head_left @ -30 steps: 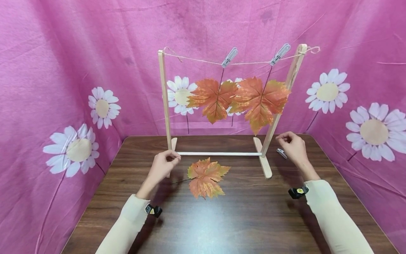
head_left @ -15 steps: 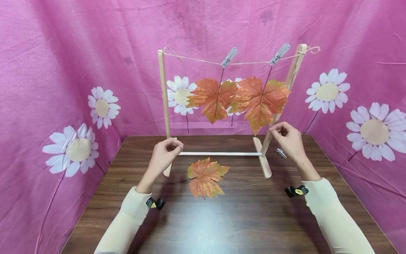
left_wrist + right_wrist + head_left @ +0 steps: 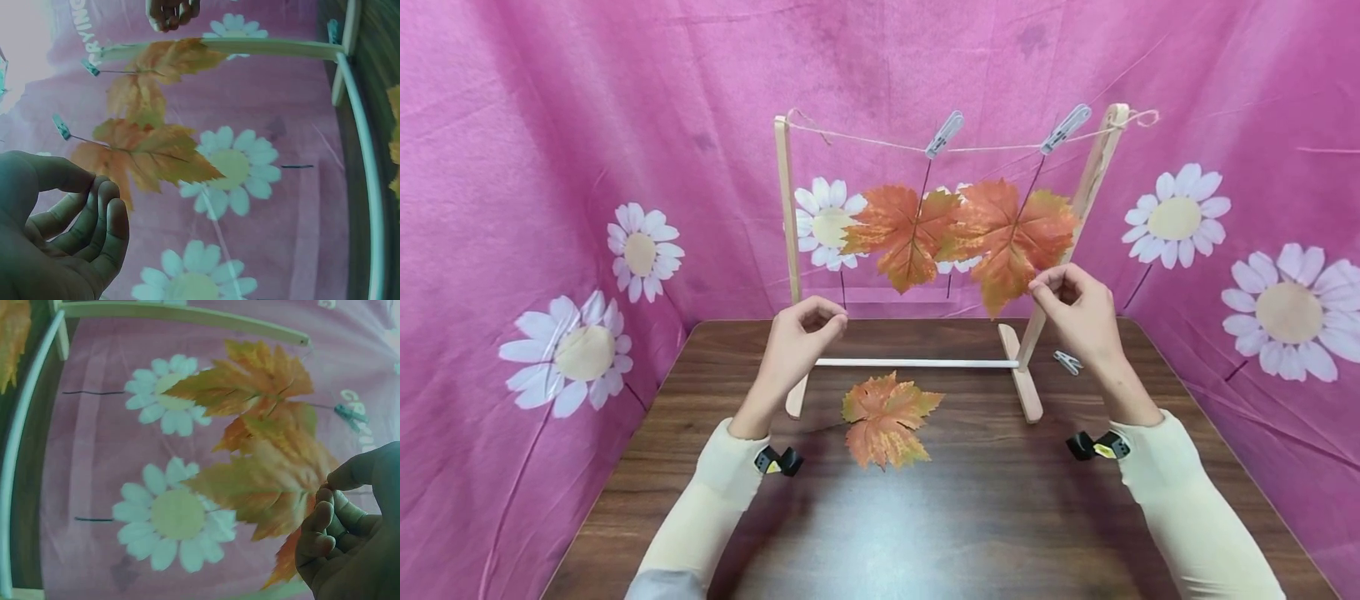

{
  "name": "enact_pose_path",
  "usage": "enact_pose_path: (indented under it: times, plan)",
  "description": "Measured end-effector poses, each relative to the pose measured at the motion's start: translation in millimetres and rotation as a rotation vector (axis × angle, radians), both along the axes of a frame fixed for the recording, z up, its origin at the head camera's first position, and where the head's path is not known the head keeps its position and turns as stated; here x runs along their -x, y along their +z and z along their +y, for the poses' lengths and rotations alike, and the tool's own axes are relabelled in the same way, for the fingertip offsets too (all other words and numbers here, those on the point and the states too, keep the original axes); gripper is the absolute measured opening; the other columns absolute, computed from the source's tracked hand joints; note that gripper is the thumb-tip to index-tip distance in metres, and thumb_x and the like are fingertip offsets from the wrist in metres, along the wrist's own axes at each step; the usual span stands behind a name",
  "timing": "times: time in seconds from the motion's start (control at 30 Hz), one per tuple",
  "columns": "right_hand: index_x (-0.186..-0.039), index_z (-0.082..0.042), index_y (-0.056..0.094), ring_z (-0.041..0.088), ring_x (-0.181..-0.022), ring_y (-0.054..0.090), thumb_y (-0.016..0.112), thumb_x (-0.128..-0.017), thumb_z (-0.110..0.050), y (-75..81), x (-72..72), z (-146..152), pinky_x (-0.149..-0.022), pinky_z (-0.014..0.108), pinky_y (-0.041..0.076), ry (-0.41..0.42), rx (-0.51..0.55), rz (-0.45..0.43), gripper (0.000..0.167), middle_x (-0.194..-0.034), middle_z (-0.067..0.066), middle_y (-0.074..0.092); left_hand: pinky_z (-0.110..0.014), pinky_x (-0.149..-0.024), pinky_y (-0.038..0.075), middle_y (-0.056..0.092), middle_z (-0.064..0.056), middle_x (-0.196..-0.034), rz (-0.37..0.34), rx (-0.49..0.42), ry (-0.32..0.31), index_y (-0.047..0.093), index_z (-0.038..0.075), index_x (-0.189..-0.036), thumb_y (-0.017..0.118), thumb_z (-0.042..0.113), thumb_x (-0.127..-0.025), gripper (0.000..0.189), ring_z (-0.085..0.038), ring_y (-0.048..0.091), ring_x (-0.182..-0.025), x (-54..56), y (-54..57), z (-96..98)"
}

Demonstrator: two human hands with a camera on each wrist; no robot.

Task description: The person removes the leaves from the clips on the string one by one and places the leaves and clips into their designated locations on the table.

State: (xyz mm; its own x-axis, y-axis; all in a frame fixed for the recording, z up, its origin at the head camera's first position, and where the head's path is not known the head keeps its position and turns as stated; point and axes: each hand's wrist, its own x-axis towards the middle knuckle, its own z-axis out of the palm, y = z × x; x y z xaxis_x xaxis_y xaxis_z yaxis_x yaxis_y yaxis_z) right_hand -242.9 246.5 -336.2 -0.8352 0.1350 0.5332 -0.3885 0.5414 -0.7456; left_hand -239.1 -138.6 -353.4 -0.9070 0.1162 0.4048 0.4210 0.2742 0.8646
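Observation:
In the head view two orange maple leaves, a left one and a right one, hang by their stems from grey clothespins on a string. My right hand is raised with thumb and index fingertips together, right at the lower right edge of the right leaf. Low at the frame's left post is my left hand, thumb and index tips meeting and the other fingers curled. The left wrist view shows nothing between those fingertips. A third maple leaf lies on the table.
The wooden frame has a right post, feet and a white crossbar low over the table. A clothespin lies right of it. Behind hangs a pink curtain with printed daisies.
Both hands have risen, the left from beside the crossbar's end and the right from near the loose clothespin, moving inward to the leaf. The right leaf's lower part has shifted slightly left.

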Motion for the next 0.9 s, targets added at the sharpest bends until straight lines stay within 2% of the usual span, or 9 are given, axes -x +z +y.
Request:
enact_pose_path:
  times: [0.07, 0.17, 0.33, 0.47, 0.57, 0.73, 0.8, 0.9]
  plan:
    - [-0.103, 0.005, 0.071, -0.004, -0.067, 0.051, 0.071, -0.101, -0.010, 8.4, -0.8, -4, -0.061, 0.011, 0.041, 0.009, 0.000, 0.015, 0.015, -0.076, -0.024, 0.059, -0.020, -0.071, 0.056, 0.075, -0.017, -0.088, 0.016, -0.013, -0.010, 0.077, 0.004, -0.103, 0.075, 0.012, -0.099, 0.009, -0.021, 0.071, -0.076, 0.2, 7.3, 4.0]
    - [-0.103, 0.002, 0.071, -0.003, -0.064, 0.051, 0.071, -0.101, -0.012, 20.7, -1.2, -9, -0.058, 0.013, 0.040, 0.024, 0.009, 0.035, 0.014, -0.073, -0.020, 0.058, -0.020, -0.070, 0.055, 0.074, -0.018, -0.088, 0.040, -0.026, -0.020, 0.077, 0.004, -0.104, 0.075, 0.012, -0.099, 0.009, -0.023, 0.070, -0.077, 1.5, 17.4, 10.5]
    - [-0.100, -0.003, 0.071, 0.000, -0.066, 0.053, 0.073, -0.100, -0.017, 39.4, 0.2, -21, -0.059, 0.014, 0.042, 0.047, 0.021, 0.059, 0.014, -0.074, -0.018, 0.059, -0.020, -0.068, 0.051, 0.073, -0.011, -0.086, 0.078, -0.044, -0.016, 0.077, 0.001, -0.103, 0.075, 0.010, -0.098, 0.011, -0.010, 0.063, -0.073, 4.9, 33.3, 21.0]
    - [-0.098, -0.004, 0.072, 0.002, -0.067, 0.052, 0.074, -0.099, -0.018, 52.6, 2.1, -31, -0.061, 0.015, 0.041, 0.070, 0.000, 0.080, 0.014, -0.075, -0.016, 0.059, -0.020, -0.066, 0.051, 0.072, -0.005, -0.083, 0.106, -0.078, -0.032, 0.077, -0.002, -0.103, 0.074, 0.007, -0.098, 0.011, -0.007, 0.063, -0.071, 8.2, 45.5, 29.4]
    - [-0.098, -0.004, 0.072, 0.002, -0.066, 0.051, 0.074, -0.099, -0.019, 62.9, 2.8, -38, -0.060, 0.016, 0.041, 0.080, -0.021, 0.089, 0.015, -0.074, -0.016, 0.059, -0.020, -0.067, 0.052, 0.073, -0.007, -0.083, 0.127, -0.091, -0.047, 0.076, -0.002, -0.103, 0.074, 0.007, -0.098, 0.010, -0.009, 0.065, -0.072, 12.1, 54.7, 36.2]
    - [-0.101, -0.004, 0.074, 0.003, -0.066, 0.051, 0.073, -0.100, -0.021, 82.6, 5.4, -50, -0.061, 0.017, 0.040, 0.103, -0.066, 0.104, 0.016, -0.075, -0.016, 0.060, -0.021, -0.071, 0.055, 0.074, -0.016, -0.087, 0.150, -0.099, -0.060, 0.075, -0.004, -0.104, 0.073, 0.007, -0.099, 0.012, -0.022, 0.069, -0.077, 18.1, 70.1, 47.9]
    - [-0.101, -0.004, 0.074, 0.004, -0.066, 0.051, 0.073, -0.099, -0.020, 89.1, 7.2, -53, -0.061, 0.018, 0.040, 0.109, -0.073, 0.111, 0.016, -0.075, -0.016, 0.060, -0.023, -0.073, 0.058, 0.074, -0.015, -0.086, 0.147, -0.113, -0.069, 0.075, -0.005, -0.104, 0.072, 0.006, -0.099, 0.012, -0.027, 0.071, -0.079, 20.2, 75.6, 52.7]
    - [-0.102, -0.005, 0.074, 0.006, -0.067, 0.051, 0.073, -0.099, -0.020, 98.8, 11.1, -58, -0.062, 0.019, 0.040, 0.120, -0.078, 0.114, 0.015, -0.076, -0.015, 0.061, -0.025, -0.072, 0.059, 0.072, -0.009, -0.083, 0.144, -0.124, -0.076, 0.074, -0.004, -0.104, 0.071, 0.006, -0.100, 0.012, -0.027, 0.069, -0.077, 23.5, 84.1, 60.7]
